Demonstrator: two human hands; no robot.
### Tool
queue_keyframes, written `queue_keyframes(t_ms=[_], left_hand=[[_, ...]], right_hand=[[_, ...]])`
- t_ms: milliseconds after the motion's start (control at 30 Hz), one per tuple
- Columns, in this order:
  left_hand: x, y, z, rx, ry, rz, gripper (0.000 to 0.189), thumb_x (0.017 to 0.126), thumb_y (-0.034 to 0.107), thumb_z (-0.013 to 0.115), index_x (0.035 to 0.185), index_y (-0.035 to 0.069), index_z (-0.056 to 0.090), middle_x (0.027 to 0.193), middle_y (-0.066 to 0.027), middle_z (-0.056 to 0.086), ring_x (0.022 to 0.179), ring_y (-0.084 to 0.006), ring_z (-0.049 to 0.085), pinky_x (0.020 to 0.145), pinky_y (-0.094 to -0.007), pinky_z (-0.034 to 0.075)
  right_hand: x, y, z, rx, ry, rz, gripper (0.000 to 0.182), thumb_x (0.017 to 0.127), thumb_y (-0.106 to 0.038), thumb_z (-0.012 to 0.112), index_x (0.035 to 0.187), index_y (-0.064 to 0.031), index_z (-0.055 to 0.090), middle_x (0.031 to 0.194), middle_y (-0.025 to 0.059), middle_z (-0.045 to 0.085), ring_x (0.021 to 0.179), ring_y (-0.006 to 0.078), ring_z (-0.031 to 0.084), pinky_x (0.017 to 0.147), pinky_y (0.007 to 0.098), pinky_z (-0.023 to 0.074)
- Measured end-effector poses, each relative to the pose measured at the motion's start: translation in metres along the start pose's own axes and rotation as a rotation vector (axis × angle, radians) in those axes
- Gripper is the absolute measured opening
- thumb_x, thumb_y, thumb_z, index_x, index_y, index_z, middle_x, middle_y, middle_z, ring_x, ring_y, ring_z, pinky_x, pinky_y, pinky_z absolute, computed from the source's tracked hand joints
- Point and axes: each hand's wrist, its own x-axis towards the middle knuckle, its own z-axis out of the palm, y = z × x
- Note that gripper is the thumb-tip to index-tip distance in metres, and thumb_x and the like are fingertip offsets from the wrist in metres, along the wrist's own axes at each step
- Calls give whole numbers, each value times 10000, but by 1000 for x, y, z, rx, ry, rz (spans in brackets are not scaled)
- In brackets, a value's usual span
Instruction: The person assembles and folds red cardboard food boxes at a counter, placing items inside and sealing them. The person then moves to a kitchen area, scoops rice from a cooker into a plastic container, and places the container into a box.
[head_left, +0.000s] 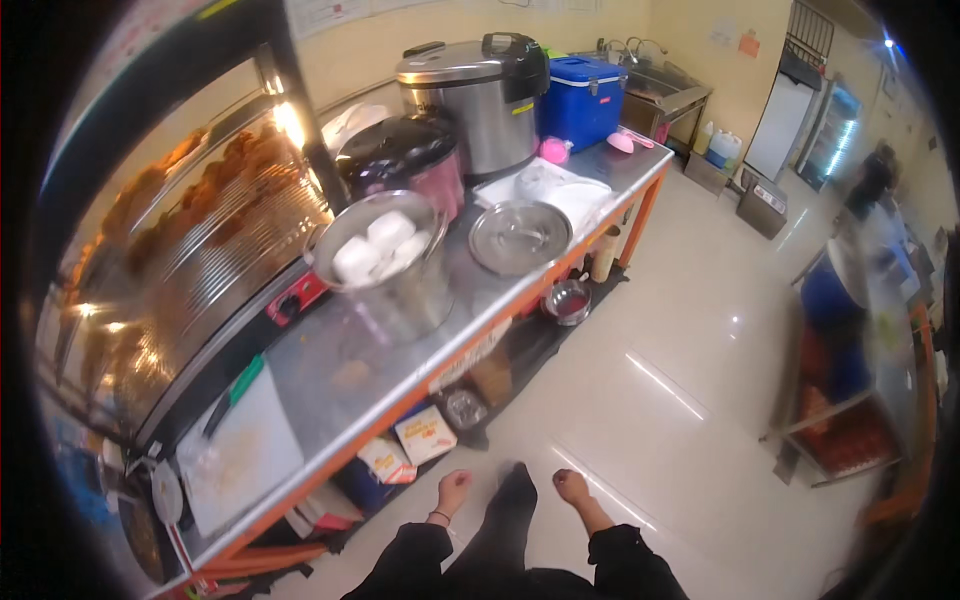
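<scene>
My left hand (453, 493) hangs low in front of me, its fingers curled and nothing seen in it. To the other side of my dark-clad leg (514, 510), my right hand (571, 486) is also curled, over the tiled floor. Neither hand touches the long metal-topped table (487, 300) on my left. A tall steel pot (401, 300) on it holds several white blocks (360, 259). Beside the pot lies a round metal lid (520, 236). A knife with a green handle (246, 380) rests on a white cutting board (240, 457).
A lit glass display warmer (202, 202) with fried food lines the wall. Behind the pot stand a dark-lidded cooker (401, 150), a large steel rice cooker (472, 105) and a blue cooler box (585, 101). Cartons (425, 435) sit on the lower shelf. A person (874, 180) is far right.
</scene>
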Motion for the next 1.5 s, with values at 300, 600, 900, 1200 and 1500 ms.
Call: queue_keyframes(t_ms=[300,600,900,1200,1500], left_hand=[[322,-26,100,653,8,245,212,808,226,542,923,60,608,823,-120,630,774,-243,613,702,-337,474],[346,-66,142,831,-104,-3,227,800,225,545,959,72,596,851,-126,624,801,-261,603,725,-353,469],[325,-53,127,817,-83,-102,250,791,223,549,996,84,584,878,-131,617,828,-278,593,747,-368,464],[265,61,76,724,48,-83,280,783,222,552,1033,96,572,905,-137,611,854,-295,583,770,-384,458],[143,272,66,291,-322,183,296,780,179,537,1064,97,546,1022,-119,570,930,-298,545,789,-362,451]], right_hand=[[258,-50,67,-46,-123,-319,251,784,-195,522,978,-55,598,1036,120,582,968,298,535,870,375,400],[363,-30,75,-561,-548,-392,377,802,-144,431,1164,-44,467,1221,111,445,1084,236,435,849,374,397],[341,51,101,-277,-393,-27,365,821,-162,421,1166,-44,435,1131,101,454,987,202,459,785,333,412],[382,22,4,839,387,209,356,841,-180,411,1169,-44,403,1041,90,464,889,168,483,721,293,428],[343,-293,-329,-160,398,-918,244,773,-154,575,971,-19,530,903,159,523,817,278,510,699,360,420]])
